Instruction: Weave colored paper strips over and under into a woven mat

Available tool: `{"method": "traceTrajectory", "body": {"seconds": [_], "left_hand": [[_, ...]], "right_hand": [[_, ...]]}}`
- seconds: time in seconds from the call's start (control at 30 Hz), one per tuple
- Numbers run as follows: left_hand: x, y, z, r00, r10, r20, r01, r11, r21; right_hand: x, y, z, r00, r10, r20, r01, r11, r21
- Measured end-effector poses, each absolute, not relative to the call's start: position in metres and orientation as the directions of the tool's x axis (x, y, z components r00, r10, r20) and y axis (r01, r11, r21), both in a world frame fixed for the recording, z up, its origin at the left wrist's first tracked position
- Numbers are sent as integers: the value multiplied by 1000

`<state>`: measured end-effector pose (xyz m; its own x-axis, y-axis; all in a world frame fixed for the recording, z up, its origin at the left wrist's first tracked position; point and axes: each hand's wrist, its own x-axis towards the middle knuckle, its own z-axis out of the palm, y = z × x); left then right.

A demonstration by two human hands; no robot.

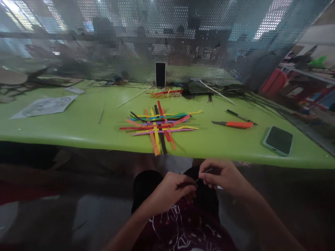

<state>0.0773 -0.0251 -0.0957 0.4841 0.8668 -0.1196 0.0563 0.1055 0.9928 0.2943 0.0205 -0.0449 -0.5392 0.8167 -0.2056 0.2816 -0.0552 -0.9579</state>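
**Green surface, woven strips; hands pinch a sliver below its near edge**

Paper strips in many colours lie interlaced as a loose weave (159, 125) in the middle of the surface (78, 125), some ends reaching the near edge. Towards the right edge are an orange knife (235, 124), a pen (240, 116) and a phone (278, 140).

Both hands are below the near edge, over the lap and close together. The right hand (222, 177) and left hand (172, 190) each have fingertips closed on an end of a thin sliver (204, 173), which slants between them. What it is made of is too fine to tell.

The step in hand looks like preparing this one piece by fingertip. Any move to the weave would call for raising both hands over the near edge without loosening the pinch.
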Motion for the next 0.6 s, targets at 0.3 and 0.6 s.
{"method": "traceTrajectory", "body": {"seconds": [0.3, 0.6], "left_hand": [[72, -28, -111, 481, 872, -91, 63, 69, 996], [72, -32, -118, 530, 834, -150, 11, 170, 985]], "right_hand": [[294, 19, -58, -524, 815, -248, 264, -121, -957], [293, 19, -59, -542, 791, -284, 287, -144, -947]]}}
